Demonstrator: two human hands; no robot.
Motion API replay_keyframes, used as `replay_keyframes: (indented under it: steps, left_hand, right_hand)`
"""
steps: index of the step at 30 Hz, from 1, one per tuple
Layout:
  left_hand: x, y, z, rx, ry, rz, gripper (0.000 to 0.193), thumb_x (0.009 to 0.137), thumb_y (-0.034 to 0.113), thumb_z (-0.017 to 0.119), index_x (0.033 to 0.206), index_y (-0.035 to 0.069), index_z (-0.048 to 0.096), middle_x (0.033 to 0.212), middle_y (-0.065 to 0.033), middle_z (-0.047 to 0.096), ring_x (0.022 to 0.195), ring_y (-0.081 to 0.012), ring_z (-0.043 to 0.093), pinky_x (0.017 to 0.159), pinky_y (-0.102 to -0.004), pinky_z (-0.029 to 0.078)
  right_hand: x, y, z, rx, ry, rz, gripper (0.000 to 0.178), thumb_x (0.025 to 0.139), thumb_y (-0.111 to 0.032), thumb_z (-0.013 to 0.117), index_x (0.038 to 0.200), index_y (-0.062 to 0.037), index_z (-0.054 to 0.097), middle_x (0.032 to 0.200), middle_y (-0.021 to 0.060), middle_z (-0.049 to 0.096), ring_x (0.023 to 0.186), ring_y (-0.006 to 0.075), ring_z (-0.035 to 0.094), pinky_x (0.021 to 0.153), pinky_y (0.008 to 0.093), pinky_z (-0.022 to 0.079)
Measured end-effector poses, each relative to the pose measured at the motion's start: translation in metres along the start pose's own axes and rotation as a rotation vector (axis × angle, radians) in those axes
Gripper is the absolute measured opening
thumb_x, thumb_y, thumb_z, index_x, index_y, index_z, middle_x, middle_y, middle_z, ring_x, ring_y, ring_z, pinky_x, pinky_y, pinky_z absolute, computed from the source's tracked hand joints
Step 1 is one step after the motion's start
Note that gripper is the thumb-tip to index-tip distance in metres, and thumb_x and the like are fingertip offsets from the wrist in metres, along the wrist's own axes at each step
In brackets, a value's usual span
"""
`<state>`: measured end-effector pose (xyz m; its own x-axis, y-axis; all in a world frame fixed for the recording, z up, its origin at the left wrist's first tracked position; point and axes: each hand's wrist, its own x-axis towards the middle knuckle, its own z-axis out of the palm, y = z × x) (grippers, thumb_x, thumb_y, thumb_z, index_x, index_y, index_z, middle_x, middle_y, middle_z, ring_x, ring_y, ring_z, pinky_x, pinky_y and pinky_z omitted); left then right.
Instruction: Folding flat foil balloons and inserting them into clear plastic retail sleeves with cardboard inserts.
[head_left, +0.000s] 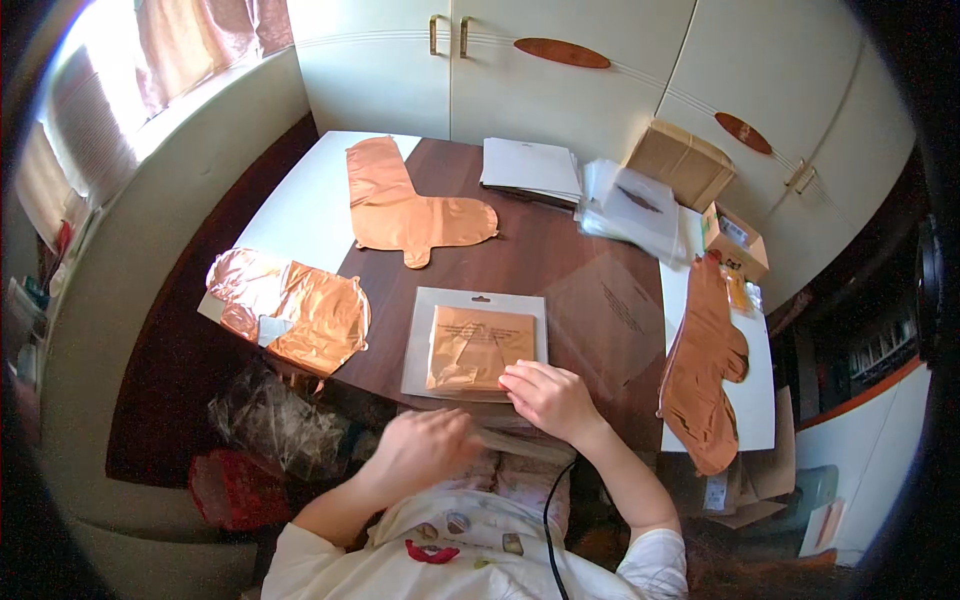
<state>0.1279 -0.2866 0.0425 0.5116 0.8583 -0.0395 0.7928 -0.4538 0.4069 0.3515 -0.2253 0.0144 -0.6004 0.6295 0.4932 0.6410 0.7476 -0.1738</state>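
Note:
A flat package (pixel 415 345) lies on the table in front of me: a folded copper-coloured foil balloon (pixel 480 350) against a white card with a hang hole, under clear plastic printed with dark text. My right hand (pixel 555 400) is closed at the package's lower right corner, fingertips pressed together on its edge. My left hand (pixel 425 450) is nearer my body, by the table's front edge, smeared by motion; its fingers cannot be made out. Below the package, a strip of clear plastic (pixel 510 440) shows between my hands.
Flat copper foil balloons lie at the back (pixel 400 210), left (pixel 320 310) and right (pixel 705 370). White cards (pixel 530 168), clear bags (pixel 635 210), a cardboard box (pixel 680 160) and a small box (pixel 735 240) stand far right. Another clear bag (pixel 605 315) lies right of the package. A black cable (pixel 548 510) crosses my lap.

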Motion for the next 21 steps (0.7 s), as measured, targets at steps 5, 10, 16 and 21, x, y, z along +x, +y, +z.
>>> replay_keyframes:
  steps: [5, 10, 16, 21]
  left_hand:
    - [0.063, -0.046, -0.006, 0.144, 0.424, 0.22, 0.044, 0.085, 0.033, 0.058, 0.118, 0.005, 0.053, 0.122, -0.0147, 0.055, 0.117, -0.0287, 0.05, 0.095, -0.0422, 0.04]
    - [0.091, -0.084, 0.018, 0.273, 0.181, 0.341, 0.073, 0.085, 0.057, 0.047, 0.138, 0.008, 0.035, 0.142, -0.0154, 0.034, 0.134, -0.0342, 0.028, 0.108, -0.0514, 0.02]
    - [0.092, -0.084, 0.019, 0.345, 0.181, 0.277, 0.093, 0.076, 0.074, 0.042, 0.139, 0.006, 0.032, 0.144, -0.0184, 0.029, 0.133, -0.0464, 0.021, 0.107, -0.0564, 0.016]
    - [0.095, -0.088, 0.017, 0.315, 0.142, 0.284, 0.096, 0.075, 0.076, 0.04, 0.139, 0.005, 0.032, 0.144, -0.0195, 0.029, 0.133, -0.0476, 0.02, 0.107, -0.0573, 0.015]
  right_hand:
    - [-0.009, -0.006, 0.003, -0.02, 0.0, -0.014, 0.027, 0.074, -0.014, 0.069, 0.1, -0.0089, 0.065, 0.107, 0.006, 0.062, 0.103, 0.0231, 0.059, 0.089, 0.036, 0.048]
    - [-0.018, -0.003, 0.009, -0.035, -0.075, -0.065, 0.029, 0.081, -0.02, 0.063, 0.106, -0.007, 0.063, 0.116, 0.0079, 0.06, 0.112, 0.0225, 0.055, 0.094, 0.0387, 0.046]
    - [-0.025, 0.003, 0.014, 0.023, -0.224, -0.016, 0.039, 0.085, -0.027, 0.059, 0.118, -0.0061, 0.058, 0.127, 0.0074, 0.054, 0.121, 0.0225, 0.049, 0.102, 0.0401, 0.037]
    - [-0.015, 0.004, 0.004, 0.066, -0.321, -0.02, 0.039, 0.084, -0.021, 0.062, 0.12, -0.0075, 0.057, 0.127, 0.0075, 0.054, 0.12, 0.0237, 0.049, 0.1, 0.0405, 0.039]
